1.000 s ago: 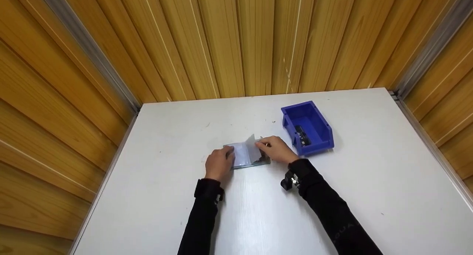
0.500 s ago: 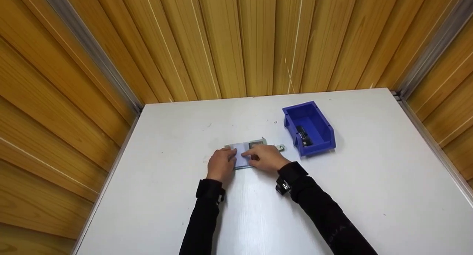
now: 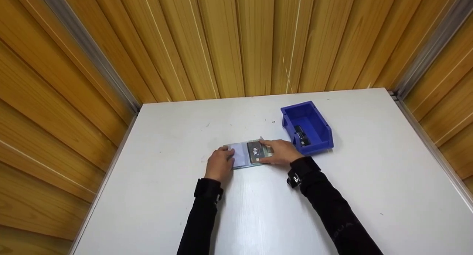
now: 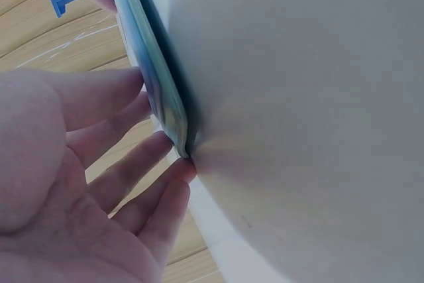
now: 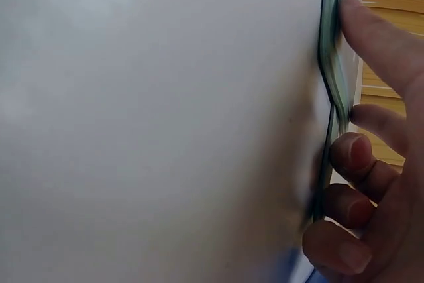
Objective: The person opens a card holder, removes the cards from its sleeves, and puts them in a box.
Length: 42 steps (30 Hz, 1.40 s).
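Observation:
A card holder (image 3: 240, 156) with clear sleeves and a greenish edge lies opened flat mid-table. On its right half sits a dark card marked "Vip" (image 3: 255, 151). My left hand (image 3: 218, 162) rests on the holder's left end, thumb and fingertips touching its surface and edge, as the left wrist view also shows. My right hand (image 3: 281, 152) grips the holder's right end, its thumb on the near side and index finger on the far side of the card. In the right wrist view, the other fingers (image 5: 344, 205) curl beside the holder's edge.
A blue plastic bin (image 3: 307, 127) stands behind my right hand, very close to it. Inside lies a small black item (image 3: 302, 135). The white table (image 3: 166, 144) is bounded by wood-patterned panels (image 3: 236, 44) at the back and sides.
The raised clear sleeve flap has come down flat. My right hand first moved left onto the holder, then back right to its end, and the "Vip" card now shows. My left hand stayed in place.

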{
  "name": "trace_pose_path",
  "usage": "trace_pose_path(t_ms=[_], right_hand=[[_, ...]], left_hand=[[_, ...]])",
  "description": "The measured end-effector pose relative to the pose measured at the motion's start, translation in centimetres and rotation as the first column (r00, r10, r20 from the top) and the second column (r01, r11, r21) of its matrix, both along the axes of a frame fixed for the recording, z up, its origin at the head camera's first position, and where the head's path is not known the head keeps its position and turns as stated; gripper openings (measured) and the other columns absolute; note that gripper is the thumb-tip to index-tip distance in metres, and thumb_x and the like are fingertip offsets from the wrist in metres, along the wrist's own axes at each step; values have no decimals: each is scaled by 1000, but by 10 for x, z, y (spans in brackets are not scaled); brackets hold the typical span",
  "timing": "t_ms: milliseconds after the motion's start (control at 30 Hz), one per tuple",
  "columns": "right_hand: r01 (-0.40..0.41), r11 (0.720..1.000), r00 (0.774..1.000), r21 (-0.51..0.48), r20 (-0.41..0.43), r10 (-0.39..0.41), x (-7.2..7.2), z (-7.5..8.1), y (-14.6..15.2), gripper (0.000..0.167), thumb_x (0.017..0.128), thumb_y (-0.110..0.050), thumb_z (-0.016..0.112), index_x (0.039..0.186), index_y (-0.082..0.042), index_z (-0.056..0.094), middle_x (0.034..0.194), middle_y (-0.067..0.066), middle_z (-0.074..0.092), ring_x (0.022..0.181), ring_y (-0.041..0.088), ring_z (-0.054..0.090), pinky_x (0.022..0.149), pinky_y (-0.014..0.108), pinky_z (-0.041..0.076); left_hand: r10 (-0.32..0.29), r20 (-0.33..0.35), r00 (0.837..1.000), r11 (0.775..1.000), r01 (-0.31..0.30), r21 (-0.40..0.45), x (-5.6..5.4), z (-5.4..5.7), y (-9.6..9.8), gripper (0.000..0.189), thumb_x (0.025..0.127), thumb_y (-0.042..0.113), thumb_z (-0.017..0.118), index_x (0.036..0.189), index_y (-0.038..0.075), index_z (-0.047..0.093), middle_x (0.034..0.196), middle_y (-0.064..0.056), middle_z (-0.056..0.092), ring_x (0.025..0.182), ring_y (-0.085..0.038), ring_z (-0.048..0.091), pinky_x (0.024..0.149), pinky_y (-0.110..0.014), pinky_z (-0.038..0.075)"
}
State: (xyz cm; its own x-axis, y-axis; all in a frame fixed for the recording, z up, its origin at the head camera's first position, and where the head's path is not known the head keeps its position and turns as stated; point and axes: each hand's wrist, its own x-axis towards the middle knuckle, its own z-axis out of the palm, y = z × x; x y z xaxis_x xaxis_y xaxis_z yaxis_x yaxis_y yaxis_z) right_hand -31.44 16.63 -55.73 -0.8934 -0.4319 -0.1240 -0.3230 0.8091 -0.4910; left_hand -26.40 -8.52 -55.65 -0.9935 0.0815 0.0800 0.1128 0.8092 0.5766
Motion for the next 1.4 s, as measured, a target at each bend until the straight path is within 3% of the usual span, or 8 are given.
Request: trace_pose_path(t_ms=[300, 433, 533, 700, 900, 1000, 1200, 1400], right_hand=[[-6, 1000, 1000, -24, 23, 6, 0, 3, 3, 82, 84, -47, 84, 153, -16, 52, 147, 21, 58, 123, 34, 61, 107, 52, 46], [-5, 1000, 999, -29, 37, 6, 0, 3, 4, 83, 85, -47, 84, 154, -16, 51, 147, 21, 59, 121, 33, 60, 107, 52, 46], [-12, 1000, 999, -28, 34, 12, -1, 2, 5, 83, 85, -48, 83, 154, -16, 50, 148, 22, 58, 122, 34, 61, 107, 52, 47], [-13, 1000, 1000, -27, 27, 13, -2, 1, 6, 84, 85, -47, 83, 155, -15, 50, 148, 21, 58, 121, 34, 62, 105, 52, 48], [-19, 999, 999, -39, 34, 20, -2, -2, 6, 83, 86, -46, 83, 155, -15, 49, 149, 20, 57, 128, 36, 60, 108, 53, 46], [-15, 999, 1000, -45, 22, 16, -1, -2, 6, 82, 85, -45, 84, 154, -15, 50, 149, 21, 57, 130, 38, 59, 109, 53, 46], [-54, 997, 998, -55, -21, 53, 0, -4, 5, 80, 87, -44, 83, 153, -13, 52, 146, 21, 60, 126, 37, 62, 105, 52, 49], [-26, 997, 1000, -67, 7, 27, 1, -3, 5, 80, 85, -43, 84, 153, -14, 52, 147, 21, 59, 128, 38, 61, 109, 52, 47]], left_hand=[[-10, 3, 1000, 1000, 10, -15, 0, 5, -3, 31, 97, 8, 69, 126, 0, 73, 138, -23, 64, 131, -39, 61, 111, -49, 47], [40, -76, 996, 996, -46, -83, -4, 8, 3, 18, 93, 10, 74, 108, 4, 81, 126, -17, 71, 118, -36, 67, 100, -49, 53], [48, -107, 993, 997, -53, -49, -8, 7, 15, 11, 92, 10, 75, 99, 6, 82, 114, -12, 71, 109, -31, 67, 93, -46, 54], [-18, 1, 1000, 992, 18, 129, -14, 5, 37, 16, 97, 10, 68, 106, 2, 79, 106, -11, 68, 105, -27, 65, 95, -42, 53], [33, 134, 990, 967, -65, 245, -17, 7, 53, 24, 99, 11, 62, 111, -4, 75, 109, -18, 71, 104, -30, 66, 97, -44, 53], [42, 174, 984, 966, -85, 246, -16, 8, 57, 26, 99, 14, 61, 112, -4, 75, 110, -18, 73, 103, -30, 68, 94, -44, 54], [118, 124, 985, 981, -135, 140, -14, 9, 59, 29, 99, 16, 58, 116, -1, 73, 112, -17, 75, 106, -32, 70, 95, -45, 54], [138, 263, 955, 933, -215, 290, -17, 13, 55, 36, 98, 19, 51, 116, -5, 71, 119, -21, 72, 102, -31, 67, 94, -44, 54]])
